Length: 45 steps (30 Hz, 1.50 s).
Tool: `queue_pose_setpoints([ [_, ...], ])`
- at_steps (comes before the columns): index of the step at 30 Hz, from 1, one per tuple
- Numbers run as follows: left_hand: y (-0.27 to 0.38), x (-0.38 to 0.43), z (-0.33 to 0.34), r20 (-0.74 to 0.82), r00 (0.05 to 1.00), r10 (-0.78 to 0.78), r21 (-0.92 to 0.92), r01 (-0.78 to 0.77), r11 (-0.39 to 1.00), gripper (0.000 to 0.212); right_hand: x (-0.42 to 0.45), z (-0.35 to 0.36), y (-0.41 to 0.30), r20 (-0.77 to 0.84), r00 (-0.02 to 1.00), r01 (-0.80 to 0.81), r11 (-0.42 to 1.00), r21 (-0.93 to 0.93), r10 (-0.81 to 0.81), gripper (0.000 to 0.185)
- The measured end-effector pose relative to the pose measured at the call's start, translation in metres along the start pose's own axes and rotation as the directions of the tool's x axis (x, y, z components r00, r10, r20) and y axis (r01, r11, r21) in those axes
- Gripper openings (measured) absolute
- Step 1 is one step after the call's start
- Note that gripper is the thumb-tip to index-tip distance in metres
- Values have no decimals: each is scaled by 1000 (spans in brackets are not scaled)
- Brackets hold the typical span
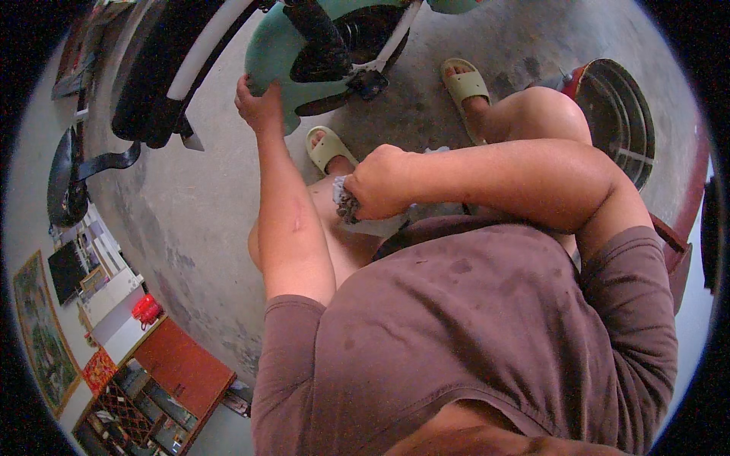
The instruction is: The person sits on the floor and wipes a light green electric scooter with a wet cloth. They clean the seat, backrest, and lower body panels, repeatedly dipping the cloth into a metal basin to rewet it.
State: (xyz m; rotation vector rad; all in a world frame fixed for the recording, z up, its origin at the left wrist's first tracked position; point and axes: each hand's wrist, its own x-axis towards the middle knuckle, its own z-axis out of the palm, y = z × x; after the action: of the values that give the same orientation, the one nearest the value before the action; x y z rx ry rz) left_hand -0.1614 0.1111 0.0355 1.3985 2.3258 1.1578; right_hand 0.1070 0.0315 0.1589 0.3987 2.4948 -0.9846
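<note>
My left hand reaches forward and grips the lower edge of a green body panel on a scooter-like vehicle, its fingers partly hidden. Close in front of my torso, my right hand is closed around a crumpled, wet-looking cloth, pale on top and dark grey below. Most of the cloth is covered by the fingers. Beside the green panel are a black pedal-like part and a dark crank joint.
A round metal basin with a red outer side stands at the right. A long black part with a white strip juts in at upper left, near a black padded part. Pale green slippers are on my feet. A red cabinet stands lower left.
</note>
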Motion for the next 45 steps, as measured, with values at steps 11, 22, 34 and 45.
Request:
queue_pose_setpoints([
  [11,0,0,-2,7,999,-33,-69,33,997,63,0,-1,1,-46,999,19,1000,-13,-20,44],
  [22,-4,0,0,-22,1000,10,-53,-11,999,60,1,-1,3,-32,999,6,1000,-15,-6,37],
  [34,-16,4,1,30,998,-61,-133,64,989,62,3,-3,5,-24,1000,10,1000,-18,-10,43],
  [45,-10,-17,-4,1,999,-36,-61,36,997,54,13,-4,16,-164,985,-46,998,53,54,38],
])
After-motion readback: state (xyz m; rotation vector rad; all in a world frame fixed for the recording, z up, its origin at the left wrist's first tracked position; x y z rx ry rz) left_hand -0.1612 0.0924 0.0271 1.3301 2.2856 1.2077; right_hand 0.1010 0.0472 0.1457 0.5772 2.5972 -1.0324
